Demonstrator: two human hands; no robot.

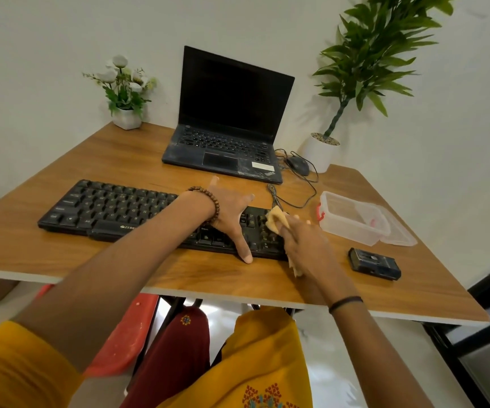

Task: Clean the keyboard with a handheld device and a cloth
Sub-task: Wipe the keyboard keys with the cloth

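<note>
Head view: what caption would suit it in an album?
A person's left hand rests spread on a black keyboard while the right hand holds a yellow cloth to its right-end keys.

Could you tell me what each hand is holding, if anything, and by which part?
The right hand grips the cloth by its middle, both ends sticking out; the left hand holds nothing, resting spread on the keyboard.

Wooden table [120,160]: open black laptop [229,119] at back, wired mouse [298,165] beside it. White flower pot [126,117] far left, potted plant [364,69] far right. Clear plastic container [352,220] near right.
</note>
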